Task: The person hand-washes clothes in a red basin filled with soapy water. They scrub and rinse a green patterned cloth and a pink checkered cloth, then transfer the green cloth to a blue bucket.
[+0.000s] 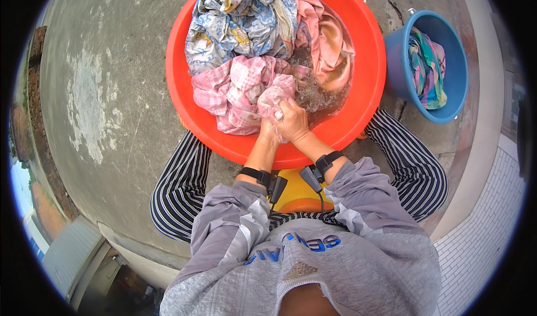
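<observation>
A large red plastic basin [365, 118] holds wet cloths and foamy, murky water. Close together at its near side, my left hand [270, 130] and my right hand [292, 118] both grip a bunched part of the pink checked cloth [239, 79]. My left hand is lower and partly hidden behind the cloth and the right hand. Beyond the checked cloth, a blue-and-white patterned cloth with yellow figures [251, 30] is heaped. A plain salmon-pink cloth [331, 51] lies along the basin's right side, partly in the water.
A blue plastic bucket [400, 64] with a multicoloured cloth [428, 70] inside stands right of the basin on the cracked concrete ground [138, 64]. My knees in striped trousers flank the basin's near side. A yellow object [293, 186] shows below my wrists.
</observation>
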The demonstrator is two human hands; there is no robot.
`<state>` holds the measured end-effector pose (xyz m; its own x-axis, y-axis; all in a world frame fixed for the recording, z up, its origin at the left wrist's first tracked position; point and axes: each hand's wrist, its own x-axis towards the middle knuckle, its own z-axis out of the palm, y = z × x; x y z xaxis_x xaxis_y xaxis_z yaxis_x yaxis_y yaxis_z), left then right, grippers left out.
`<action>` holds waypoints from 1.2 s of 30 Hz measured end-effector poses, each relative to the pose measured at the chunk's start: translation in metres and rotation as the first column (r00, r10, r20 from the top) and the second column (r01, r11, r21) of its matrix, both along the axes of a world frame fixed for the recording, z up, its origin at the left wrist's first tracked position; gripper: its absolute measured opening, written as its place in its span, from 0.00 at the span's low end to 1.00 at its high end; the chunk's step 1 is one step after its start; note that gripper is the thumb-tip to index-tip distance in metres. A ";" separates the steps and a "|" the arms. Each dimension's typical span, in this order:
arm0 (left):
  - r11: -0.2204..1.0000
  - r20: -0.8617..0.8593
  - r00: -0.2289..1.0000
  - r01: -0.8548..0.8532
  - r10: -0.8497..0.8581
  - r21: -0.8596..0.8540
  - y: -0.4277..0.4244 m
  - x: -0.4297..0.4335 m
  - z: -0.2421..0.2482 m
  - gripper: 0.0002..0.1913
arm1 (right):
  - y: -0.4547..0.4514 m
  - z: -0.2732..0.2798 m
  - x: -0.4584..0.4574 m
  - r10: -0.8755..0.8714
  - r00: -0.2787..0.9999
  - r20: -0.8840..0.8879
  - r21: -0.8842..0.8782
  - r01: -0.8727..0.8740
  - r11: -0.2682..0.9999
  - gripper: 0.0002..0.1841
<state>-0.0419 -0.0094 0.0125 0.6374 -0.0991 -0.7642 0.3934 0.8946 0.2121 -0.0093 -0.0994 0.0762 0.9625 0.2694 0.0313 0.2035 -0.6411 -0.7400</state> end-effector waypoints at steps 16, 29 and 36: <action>0.792 -0.552 0.797 0.493 -0.246 0.359 0.019 -0.035 -0.027 0.31 | -0.074 -0.070 0.034 -0.024 0.829 -0.559 -0.314 -0.185 0.931 0.25; 0.928 0.026 0.999 0.047 -0.041 -0.371 0.038 -0.011 0.012 0.27 | 0.005 0.009 -0.013 0.432 0.876 -0.213 0.311 -0.359 0.880 0.12; 0.954 0.186 0.980 -0.018 0.076 -0.299 0.029 -0.014 -0.005 0.25 | 0.020 0.032 -0.017 0.301 0.952 -0.060 0.188 -0.285 0.940 0.12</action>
